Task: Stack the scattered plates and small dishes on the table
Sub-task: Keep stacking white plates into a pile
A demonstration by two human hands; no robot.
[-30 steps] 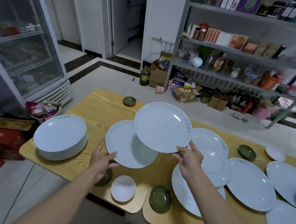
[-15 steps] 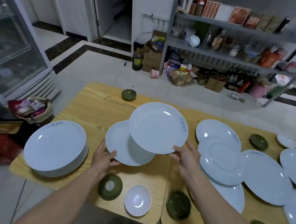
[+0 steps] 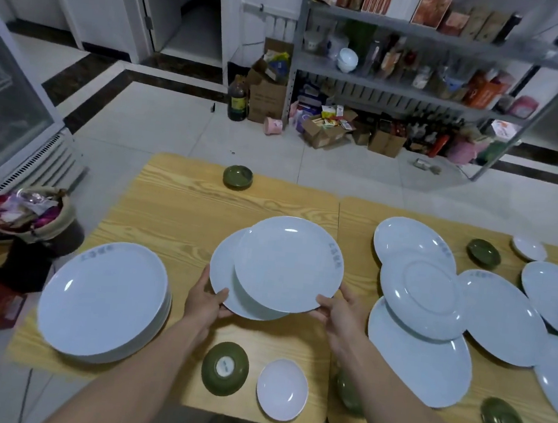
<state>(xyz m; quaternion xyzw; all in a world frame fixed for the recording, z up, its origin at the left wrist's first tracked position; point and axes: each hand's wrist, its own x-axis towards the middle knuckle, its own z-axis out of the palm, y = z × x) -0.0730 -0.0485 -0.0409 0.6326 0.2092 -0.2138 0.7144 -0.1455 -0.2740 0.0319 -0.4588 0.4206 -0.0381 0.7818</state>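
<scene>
left hand [image 3: 206, 302]: gripping the lower plate [image 3: 224, 279] by its rim, thumb on top, just right of the plate stack [image 3: 103, 299]
right hand [image 3: 340, 316]: pinching the upper plate [image 3: 287, 264] at its near rim, farther right of the stack
upper plate: overlaps the lower one, can't tell if they touch
small stuff: flipped green dish [image 3: 225, 367] and white dish [image 3: 282, 389], right of the stack's near edge
loose plates [image 3: 423, 295]: overlapping, well right of the stack

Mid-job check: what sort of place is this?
Probably a restaurant storeroom or back kitchen: a crowded grey metal shelving rack, a glass-door display fridge, and a stack of white round plates.
</scene>
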